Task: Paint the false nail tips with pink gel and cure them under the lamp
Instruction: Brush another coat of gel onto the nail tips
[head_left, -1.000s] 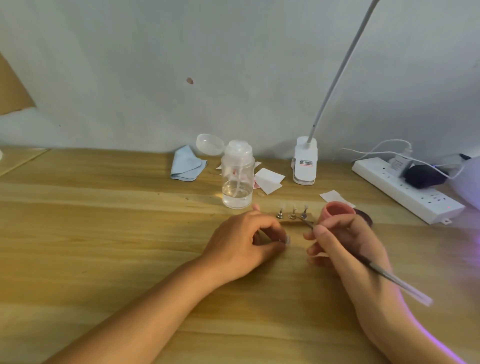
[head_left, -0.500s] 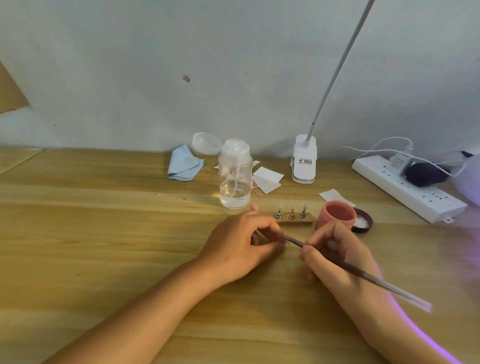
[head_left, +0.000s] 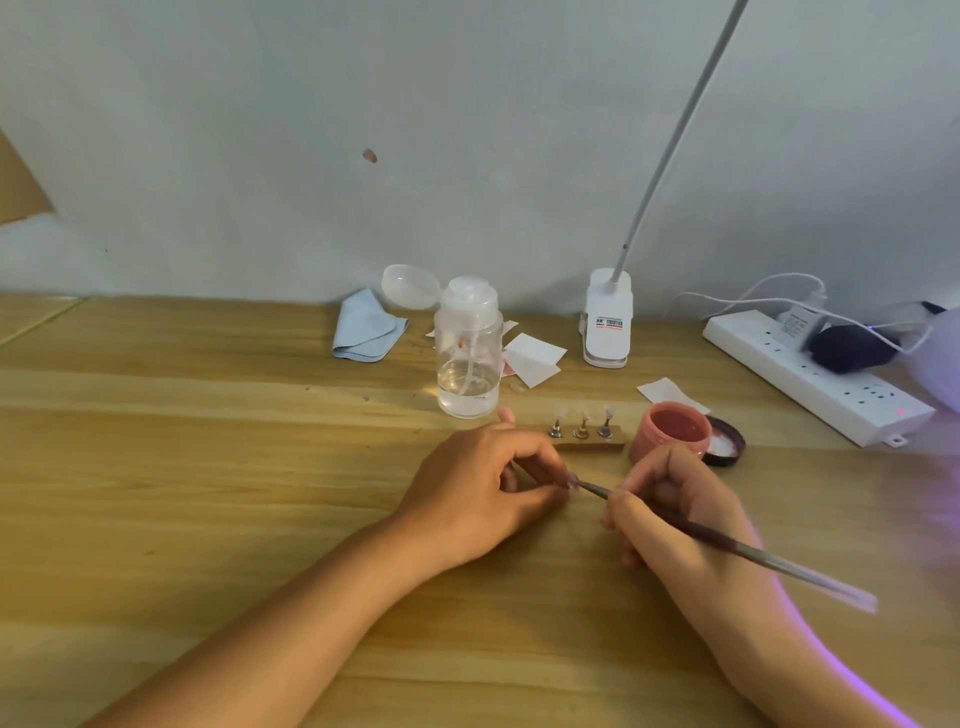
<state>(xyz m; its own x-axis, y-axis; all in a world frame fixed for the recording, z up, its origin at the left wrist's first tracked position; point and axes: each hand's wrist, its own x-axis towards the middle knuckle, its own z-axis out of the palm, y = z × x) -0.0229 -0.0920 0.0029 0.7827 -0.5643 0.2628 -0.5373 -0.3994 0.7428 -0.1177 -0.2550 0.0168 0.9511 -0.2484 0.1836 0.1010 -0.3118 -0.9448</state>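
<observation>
Both forearms lie on the wooden table (head_left: 156, 467), probably to steady fine work.

Right hand (head_left: 675, 525): the fingers are curled round the brush (head_left: 727, 545) in a pen grip close to the working end, and the long handle trails back over the wrist. Judgement: a grip this low allows short, controlled strokes.

Left hand (head_left: 483, 493): thumb and forefinger pinch a nail tip (head_left: 571, 481), with the other fingers tucked under. Whether the tip sits on a stand I cannot tell, because the fingers hide its base. The brush end touches the nail tip, which is too small to judge coverage. Step in hand, as I read it: laying gel on this one tip, lifted in the fingers so it can be angled to the brush.

Just beyond the hands is a wooden holder (head_left: 587, 444) with three metal stands (head_left: 582, 430) upright, each bearing a pale tip. These look unpainted, so the task seems early. Just right of it stands the open pink gel jar (head_left: 672, 431), its lid (head_left: 724, 441) lying upturned beside it. Both are near the brush hand, handy for reloading.

Farther back:
- A clear pump bottle (head_left: 469, 364), part full.
- White wipes (head_left: 535, 358), a blue cloth (head_left: 366, 330) and a loose clear cap (head_left: 410, 286) — cleaning kit, parked clear of the work.
- A white clip lamp (head_left: 607, 317) at the wall, its neck running up out of view.
- A power strip (head_left: 815, 379) to the right.
- A pale rounded housing (head_left: 948, 358) at the right edge, with purple light along the right forearm — likely the curing lamp, mostly out of frame.
</observation>
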